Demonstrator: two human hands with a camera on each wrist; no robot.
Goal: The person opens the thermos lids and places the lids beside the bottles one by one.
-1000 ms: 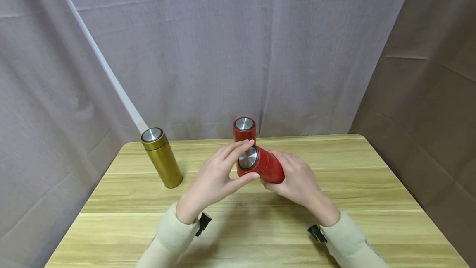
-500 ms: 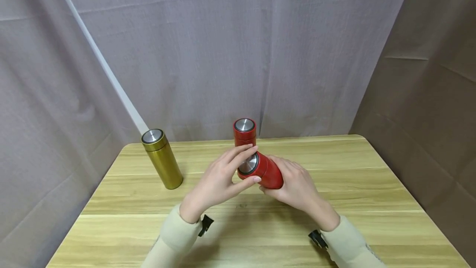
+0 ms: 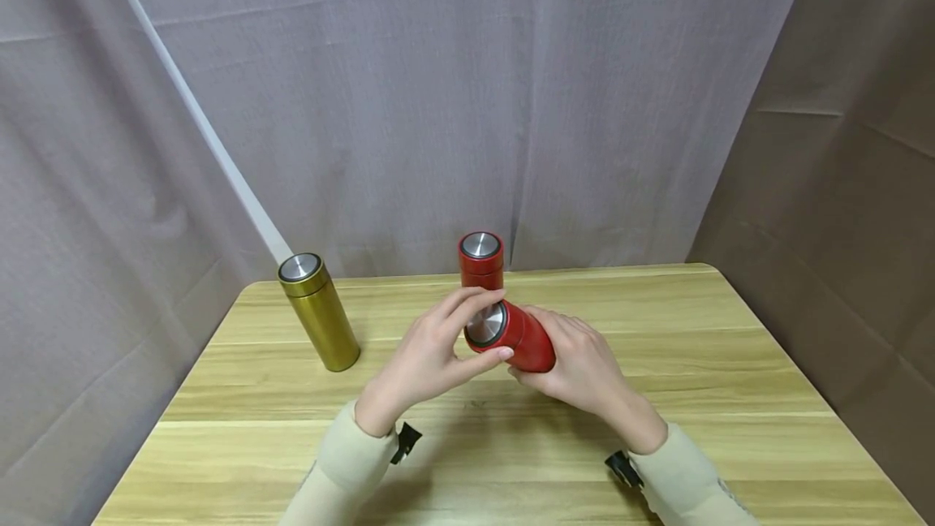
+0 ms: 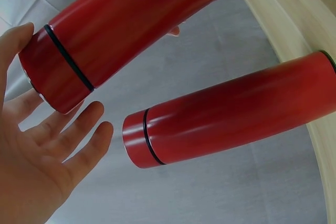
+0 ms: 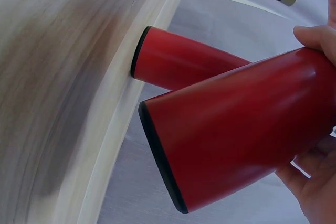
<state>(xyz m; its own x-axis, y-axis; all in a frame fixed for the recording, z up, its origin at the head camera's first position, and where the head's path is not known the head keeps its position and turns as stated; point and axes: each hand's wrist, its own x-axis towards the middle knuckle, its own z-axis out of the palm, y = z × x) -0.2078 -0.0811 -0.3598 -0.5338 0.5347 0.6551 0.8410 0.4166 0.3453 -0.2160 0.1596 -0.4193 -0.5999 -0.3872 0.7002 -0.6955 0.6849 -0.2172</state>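
Observation:
A red thermos is tilted above the table, its steel-topped lid leaning left and toward me. My right hand grips its body from the right. Over the lid is my left hand, which pinches it between thumb and fingers; in the left wrist view the other fingers spread loosely below. A black ring separates lid and body. Behind it stands a second, upright red thermos, its lower part hidden in the head view. In the right wrist view the held thermos's black base shows.
Upright on the left side of the wooden table stands a gold thermos. Grey cloth hangs behind the table, and a brown cloth hangs along the right. Black straps sit at both sleeve cuffs.
Both hands and the held red thermos have come slightly lower and nearer to me. In the last half second they have barely moved. The other two thermoses stay put.

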